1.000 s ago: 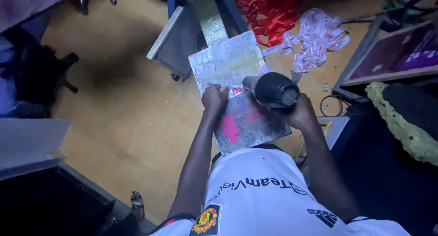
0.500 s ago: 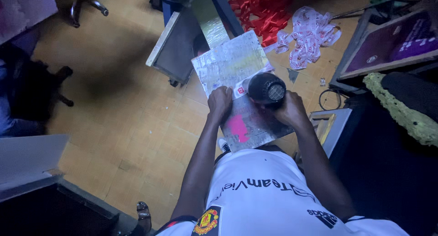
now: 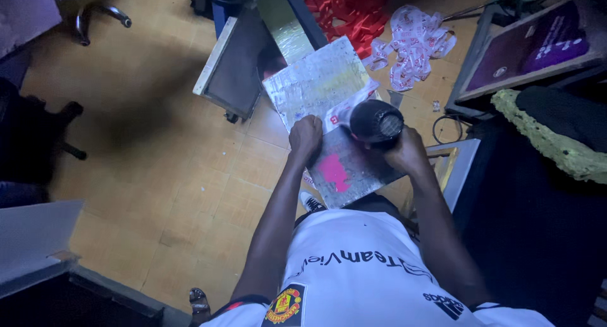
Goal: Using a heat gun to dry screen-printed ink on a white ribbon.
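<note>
A flat rectangular screen frame (image 3: 344,169), grey with a pink patch, lies across my lap and partly on a newspaper sheet (image 3: 319,80). My left hand (image 3: 306,136) is a closed fist pressing on the frame's upper left edge. My right hand (image 3: 404,151) grips a black hair dryer (image 3: 376,122), its round rear grille facing up, held just above the frame's upper right part. My arms reach forward from a white shirt.
A dark framed board (image 3: 235,64) stands on the tiled floor ahead. Red ribbon (image 3: 351,7) and white printed ribbon (image 3: 414,45) lie beyond. A purple framed picture (image 3: 531,49) leans at right, above a green-edged cloth (image 3: 550,143). Chair legs (image 3: 104,17) sit top left.
The view has shifted slightly. My right hand with the dryer has moved a little over the frame; my left fist stays on the frame's edge.
</note>
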